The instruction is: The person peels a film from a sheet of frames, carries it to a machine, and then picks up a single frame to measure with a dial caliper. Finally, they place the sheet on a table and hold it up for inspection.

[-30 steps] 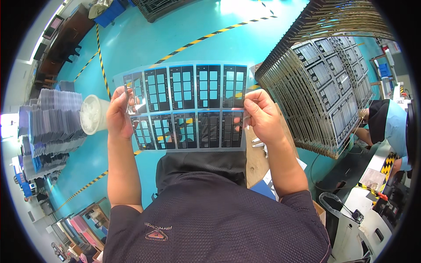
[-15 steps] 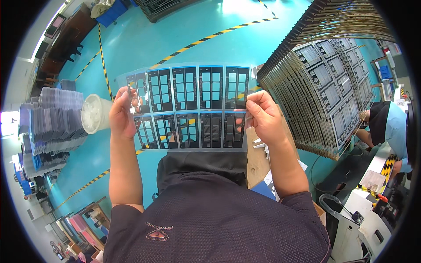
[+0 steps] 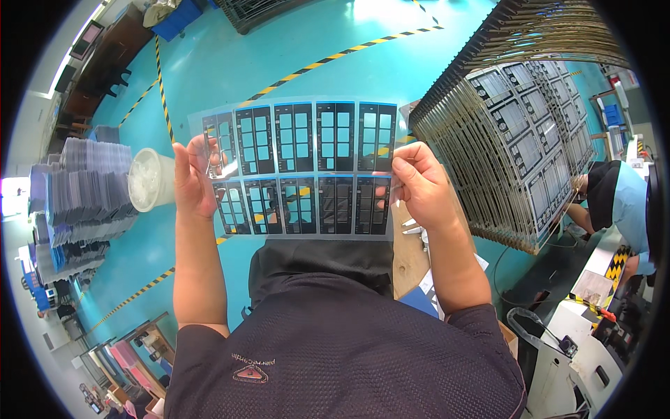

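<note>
A clear plastic film sheet [image 3: 313, 174], printed with two rows of black panels with window-like cut-outs, is spread in front of my body. My right hand [image 3: 422, 183] pinches its right edge between thumb and fingers. At the left edge, my left hand [image 3: 194, 183] has its thumb raised away from the film. Its other fingers show through the clear sheet, spread behind it, so that hand supports the edge without pinching.
Tall stacks of sheets [image 3: 91, 185] and a white bucket [image 3: 152, 180] stand on the left. To the right is a metal drying rack [image 3: 453, 150] with printed sheets [image 3: 523, 133]. Beyond it a person in a light-blue top [image 3: 623, 199] works beside a machine. Striped tape marks the floor.
My left thumb has lifted off the film and straightened, so the pinch there has opened. The sheet has shifted very slightly upward; my right hand keeps its grip.
</note>
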Demonstrator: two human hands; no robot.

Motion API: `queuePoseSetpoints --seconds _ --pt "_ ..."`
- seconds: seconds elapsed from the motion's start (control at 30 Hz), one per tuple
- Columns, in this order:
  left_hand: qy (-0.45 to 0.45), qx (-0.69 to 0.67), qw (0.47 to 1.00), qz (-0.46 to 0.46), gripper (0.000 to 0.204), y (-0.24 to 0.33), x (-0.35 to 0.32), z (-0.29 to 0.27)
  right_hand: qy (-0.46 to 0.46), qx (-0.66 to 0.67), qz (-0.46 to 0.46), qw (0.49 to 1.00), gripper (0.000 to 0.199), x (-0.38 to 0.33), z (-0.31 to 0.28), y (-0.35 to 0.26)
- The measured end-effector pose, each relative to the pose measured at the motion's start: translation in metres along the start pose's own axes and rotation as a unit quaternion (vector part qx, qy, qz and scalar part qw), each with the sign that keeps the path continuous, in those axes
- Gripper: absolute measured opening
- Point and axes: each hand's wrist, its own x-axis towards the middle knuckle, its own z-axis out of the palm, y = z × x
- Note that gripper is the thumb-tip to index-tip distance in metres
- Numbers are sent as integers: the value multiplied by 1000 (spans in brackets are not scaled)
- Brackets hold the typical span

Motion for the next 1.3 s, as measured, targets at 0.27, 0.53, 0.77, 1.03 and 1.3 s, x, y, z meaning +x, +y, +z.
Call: queuePoseSetpoints --seconds 0.27,0.53,0.77,1.03,1.3 --pt "-8 11 1000 2 48 -2 2 -2 14 -6 6 1000 14 0 1 -2" --pt "19 2 1000 9 48 -4 3 -2 13 0 7 1000 14 0 0 -1" --pt "-22 -4 1000 2 41 -2 4 -2 13 2 4 1000 14 0 0 0" --pt "-32 -12 999 -9 43 0 2 2 9 5 3 1000 15 2 -3 3" --pt "24 20 999 12 45 0 -1 9 15 8 7 1000 16 4 -6 4"
